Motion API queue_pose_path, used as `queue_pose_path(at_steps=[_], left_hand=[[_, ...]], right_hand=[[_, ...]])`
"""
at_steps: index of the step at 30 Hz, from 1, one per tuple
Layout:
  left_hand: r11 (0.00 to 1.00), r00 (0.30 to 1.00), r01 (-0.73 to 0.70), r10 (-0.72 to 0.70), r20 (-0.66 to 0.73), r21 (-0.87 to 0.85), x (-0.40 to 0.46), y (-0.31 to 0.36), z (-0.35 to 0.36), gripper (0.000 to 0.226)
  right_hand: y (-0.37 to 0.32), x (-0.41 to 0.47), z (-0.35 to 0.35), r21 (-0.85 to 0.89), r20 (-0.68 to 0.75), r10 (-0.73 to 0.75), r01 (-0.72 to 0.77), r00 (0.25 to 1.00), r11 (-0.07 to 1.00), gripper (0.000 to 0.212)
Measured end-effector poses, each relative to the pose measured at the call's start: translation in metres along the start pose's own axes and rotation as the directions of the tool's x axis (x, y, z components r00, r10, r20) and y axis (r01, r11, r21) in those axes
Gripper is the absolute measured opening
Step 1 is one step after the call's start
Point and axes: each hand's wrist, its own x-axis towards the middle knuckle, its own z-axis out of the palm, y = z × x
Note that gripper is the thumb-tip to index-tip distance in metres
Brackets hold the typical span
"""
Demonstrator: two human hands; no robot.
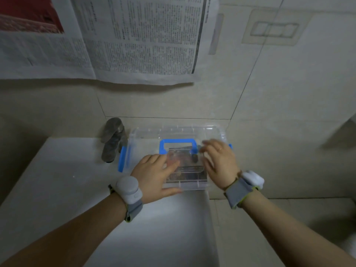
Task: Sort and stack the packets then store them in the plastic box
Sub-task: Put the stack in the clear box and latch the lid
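Clear plastic box [177, 157] with both hands laid on its lid, packets just about seen inside.

From the head view, the box is sat at the far right corner of a white table [63, 189], lid on, blue handle [178, 144] and blue side latch [123, 158] showing. The left hand [154, 175] is spread flat on the near left of the lid, the right hand [219, 162] rested open-fingered on the right. Packets [185, 168] are blurry through the plastic. A grey bundle [113, 140] is stood just left of the box.

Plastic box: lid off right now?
No. The clear lid with its blue handle sits on the plastic box, with the left hand and right hand resting flat on top.
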Motion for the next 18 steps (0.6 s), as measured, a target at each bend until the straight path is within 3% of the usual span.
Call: queue_pose_path(at_steps=[1,3,6,8,10,14,18], left_hand=[[1.0,1.0,0.001,-0.001,0.024,0.013,0.004,0.001,-0.001,0.071],[1.0,0.999,0.007,-0.008,0.043,0.029,0.013,0.004,0.002,0.07],[1.0,0.995,0.017,-0.016,0.095,-0.008,0.023,0.008,0.006,0.072],[0.998,0.994,0.023,-0.017,0.111,-0.052,0.024,0.009,0.009,0.071],[0.998,0.993,0.021,-0.014,0.116,-0.062,0.026,0.011,0.01,0.07],[0.999,0.997,-0.014,0.017,0.079,-0.037,0.027,0.009,0.013,0.069],[1.0,0.998,0.004,-0.002,0.067,-0.027,0.035,0.004,0.014,0.072]], right_hand=[[0.008,0.007,0.001,-0.025,-0.053,0.117,-0.119,0.992,0.993,0.038],[0.02,0.019,-0.003,-0.032,0.046,0.426,-0.425,0.904,0.905,0.054],[0.041,0.022,-0.002,0.146,0.261,0.751,-0.794,0.606,0.59,0.083],[0.046,0.022,-0.003,0.312,0.355,0.809,-0.875,0.469,0.37,0.07],[0.046,0.02,-0.005,0.353,0.333,0.812,-0.862,0.48,0.364,0.051],[0.037,0.022,-0.005,0.233,0.191,0.756,-0.777,0.626,0.585,0.041],[0.035,0.031,-0.005,0.232,0.127,0.701,-0.708,0.702,0.667,0.033]])
